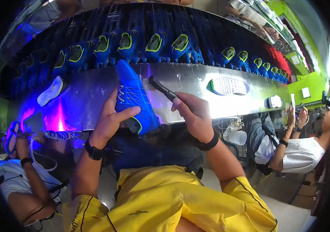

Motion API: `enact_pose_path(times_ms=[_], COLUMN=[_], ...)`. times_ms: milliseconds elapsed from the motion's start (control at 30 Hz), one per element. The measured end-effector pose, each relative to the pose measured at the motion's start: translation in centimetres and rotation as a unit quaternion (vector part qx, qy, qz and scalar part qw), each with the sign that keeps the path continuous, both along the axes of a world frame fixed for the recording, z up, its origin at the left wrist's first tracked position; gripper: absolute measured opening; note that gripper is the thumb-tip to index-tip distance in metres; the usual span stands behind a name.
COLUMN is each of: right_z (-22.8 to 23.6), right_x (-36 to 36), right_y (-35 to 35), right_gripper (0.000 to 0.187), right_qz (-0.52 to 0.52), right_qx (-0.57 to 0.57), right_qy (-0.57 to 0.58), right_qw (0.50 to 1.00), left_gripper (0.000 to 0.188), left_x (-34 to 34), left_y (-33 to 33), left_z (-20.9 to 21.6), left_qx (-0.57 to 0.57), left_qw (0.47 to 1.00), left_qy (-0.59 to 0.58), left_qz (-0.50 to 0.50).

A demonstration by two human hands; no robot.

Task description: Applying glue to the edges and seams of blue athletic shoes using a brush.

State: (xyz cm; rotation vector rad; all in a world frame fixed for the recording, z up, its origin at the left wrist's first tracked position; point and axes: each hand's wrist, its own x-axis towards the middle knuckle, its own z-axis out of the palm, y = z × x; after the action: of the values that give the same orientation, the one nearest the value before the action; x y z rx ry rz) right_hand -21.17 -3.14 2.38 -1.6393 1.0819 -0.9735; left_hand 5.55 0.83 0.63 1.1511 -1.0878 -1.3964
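A blue lace-up shoe is held up at the bench edge, its toe pointing away from me. My left hand grips it near the heel, thumb lying over its upper and the other fingers mostly hidden on the far side. Pale lacing marks and a yellow-green collar edge show on the shoe. Just right of it, my right hand is closed round the end of a dark, slim-handled brush. The brush's head points up and left toward the shoe, with a small gap between; its bristles are hard to make out.
Several blue shoes stand in a row on a dark rack behind the metal bench. White soles lie at left and right. A white cup hangs below the edge. Co-workers flank me at left and right.
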Motion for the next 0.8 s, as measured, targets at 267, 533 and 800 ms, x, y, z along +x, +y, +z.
enact_pose_path(times_ms=[267, 533, 800], right_z=[-1.0, 0.3, 0.7], right_x=[-1.1, -1.1, -2.0], right_y=[2.0, 1.4, 1.7], right_gripper=[0.021, 0.02, 0.023], right_qz=[-0.012, -0.03, 0.001], right_qx=[-0.009, -0.111, -0.091], right_qy=[0.025, 0.067, 0.05], right_qw=[1.0, 0.991, 0.995], left_gripper=[0.087, 0.086, 0.078], left_x=[-1.5, -1.7, -2.0], left_y=[1.2, 2.4, 2.2], left_z=[1.1, 2.2, 3.0], left_qx=[0.032, 0.018, 0.036], left_qw=[0.995, 0.998, 0.996], left_qy=[0.09, 0.032, 0.069], left_qz=[0.001, -0.043, -0.034])
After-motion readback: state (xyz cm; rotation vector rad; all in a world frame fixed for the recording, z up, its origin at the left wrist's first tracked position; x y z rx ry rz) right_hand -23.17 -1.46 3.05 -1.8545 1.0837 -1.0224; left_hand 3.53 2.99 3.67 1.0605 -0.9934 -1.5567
